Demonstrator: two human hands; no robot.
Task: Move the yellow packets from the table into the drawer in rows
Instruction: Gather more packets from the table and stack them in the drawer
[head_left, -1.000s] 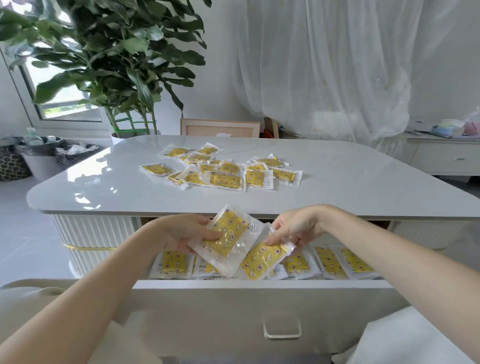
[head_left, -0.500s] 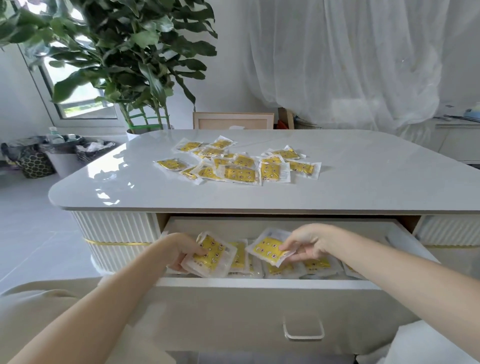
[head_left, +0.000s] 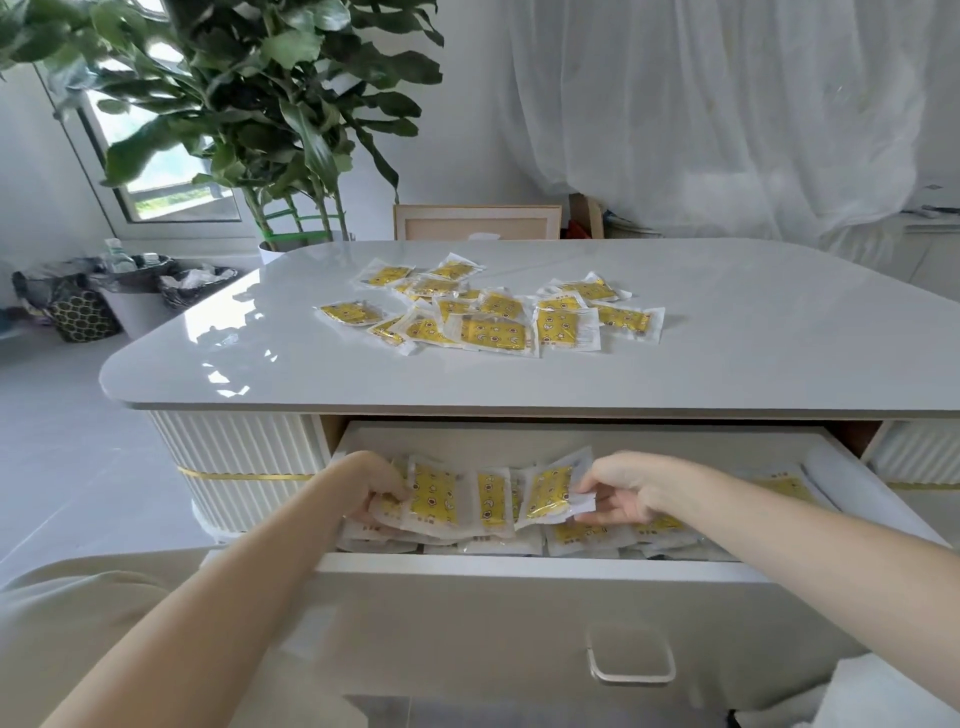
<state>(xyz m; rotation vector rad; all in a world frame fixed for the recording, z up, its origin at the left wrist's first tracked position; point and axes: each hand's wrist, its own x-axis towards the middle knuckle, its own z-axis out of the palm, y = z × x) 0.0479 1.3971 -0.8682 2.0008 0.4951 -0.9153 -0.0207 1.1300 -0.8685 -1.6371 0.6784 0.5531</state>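
Head view: left hand (head_left: 382, 486) and right hand (head_left: 621, 493) were each seen pinching a yellow packet (head_left: 546, 491) by its clear edge inside the open drawer (head_left: 519, 564), lower centre; more packets (head_left: 491, 314) lay mid-frame on the table (head_left: 753, 353). Packets were judged light, floppy and slippery; sealed margins were judged best for holding.

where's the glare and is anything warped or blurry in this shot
Head view: window glare and plant shadows streak the left of the glossy table; wide-angle bending bows the tabletop's edges; the drawer front and forearms at the bottom look soft, while the packets on the table stay fairly sharp.
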